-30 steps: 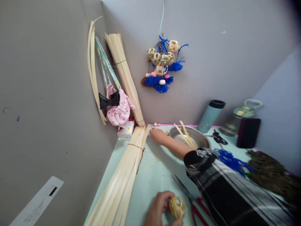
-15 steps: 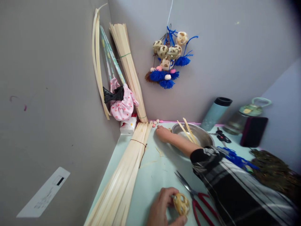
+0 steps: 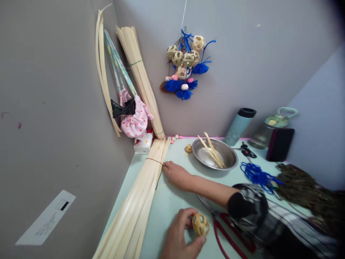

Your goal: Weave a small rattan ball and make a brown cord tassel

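My left hand: My left hand [image 3: 179, 235] is clamped on a yellow woven ball [image 3: 201, 225], with my thumb below it and my fingers above it.
The woven ball: It is low in my view, over the table [image 3: 175, 207], and has lots of little holes.
My right hand: My right hand [image 3: 178, 176] is at the edge of the lying bundle [image 3: 140, 194], by its brown tie [image 3: 154, 160]. My fingers are bent close together, but I can't tell if they pinch anything.
My two hands: They are apart, the right one farther away from me.
Under my right arm: The big scissors [image 3: 215, 213] have red handles, and my arm and sleeve [image 3: 250, 208] hide some of them.
By the wall: A shiny bowl [image 3: 233, 162] has thin sticks [image 3: 215, 153] in it. A small ball [image 3: 188, 148] is just beside it, and some beads [image 3: 175, 137] are near the end of the lying bundle.
On the right: I see a blue cup [image 3: 239, 126], a green bottle [image 3: 264, 133], a dark phone [image 3: 280, 144], keys [image 3: 248, 151], blue string [image 3: 256, 174] and dark string [image 3: 304, 185].
In the corner: The tall bundle [image 3: 145, 82] leans there, next to a pink dotted bag [image 3: 135, 124].
Up high: More woven balls [image 3: 185, 59] hang with blue fluffy bits [image 3: 174, 85].
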{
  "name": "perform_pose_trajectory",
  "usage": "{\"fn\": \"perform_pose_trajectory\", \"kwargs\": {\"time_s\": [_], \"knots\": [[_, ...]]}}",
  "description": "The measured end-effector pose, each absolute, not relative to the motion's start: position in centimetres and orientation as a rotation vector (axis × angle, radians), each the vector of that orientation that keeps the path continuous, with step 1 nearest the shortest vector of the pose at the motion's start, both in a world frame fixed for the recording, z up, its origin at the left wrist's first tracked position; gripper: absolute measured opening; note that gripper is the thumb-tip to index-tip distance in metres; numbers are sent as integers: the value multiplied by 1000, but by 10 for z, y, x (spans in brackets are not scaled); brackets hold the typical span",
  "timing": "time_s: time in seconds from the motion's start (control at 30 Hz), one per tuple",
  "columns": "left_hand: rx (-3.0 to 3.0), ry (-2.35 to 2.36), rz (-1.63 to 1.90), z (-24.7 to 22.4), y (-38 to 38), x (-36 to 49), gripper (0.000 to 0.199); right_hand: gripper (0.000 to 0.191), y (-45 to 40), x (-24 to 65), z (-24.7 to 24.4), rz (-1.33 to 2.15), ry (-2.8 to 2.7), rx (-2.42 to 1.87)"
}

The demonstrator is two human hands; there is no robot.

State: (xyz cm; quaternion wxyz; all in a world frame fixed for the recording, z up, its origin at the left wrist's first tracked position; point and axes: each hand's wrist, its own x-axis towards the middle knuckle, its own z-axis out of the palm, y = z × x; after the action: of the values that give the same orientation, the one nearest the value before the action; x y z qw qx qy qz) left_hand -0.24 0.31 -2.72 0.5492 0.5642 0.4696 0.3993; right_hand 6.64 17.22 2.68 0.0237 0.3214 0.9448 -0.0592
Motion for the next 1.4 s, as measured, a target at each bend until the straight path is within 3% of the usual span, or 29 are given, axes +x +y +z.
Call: {"fn": "perform_pose_trajectory", "kwargs": {"time_s": [0.23,0.47,0.7,0.9,1.03,1.13,1.3,1.4], "knots": [[1332,1116,911,-21,2,2,52,14,138,106,28,-180,2931,771],[1292,1083,940,-21,-1,-1,52,20,170,96,19,-95,2910,1178],[886,1196,1442,-7,-1,-10,53,9,133,124,20,-227,2957,944],[681,1193,1691,8,8,-14,53,26,148,140,25,-15,2773,1422],[660,1181,1734,14,9,-8,50,16,108,117,10,-71,2881,1142],[654,1191,1744,20,7,-8,47,18,86,117,16,-114,2931,966],[655,1251,1674,28,4,-19,49,29,125,154,38,25,2613,1519],[655,1279,1621,26,4,-24,53,33,144,154,37,38,2526,1606]]}}
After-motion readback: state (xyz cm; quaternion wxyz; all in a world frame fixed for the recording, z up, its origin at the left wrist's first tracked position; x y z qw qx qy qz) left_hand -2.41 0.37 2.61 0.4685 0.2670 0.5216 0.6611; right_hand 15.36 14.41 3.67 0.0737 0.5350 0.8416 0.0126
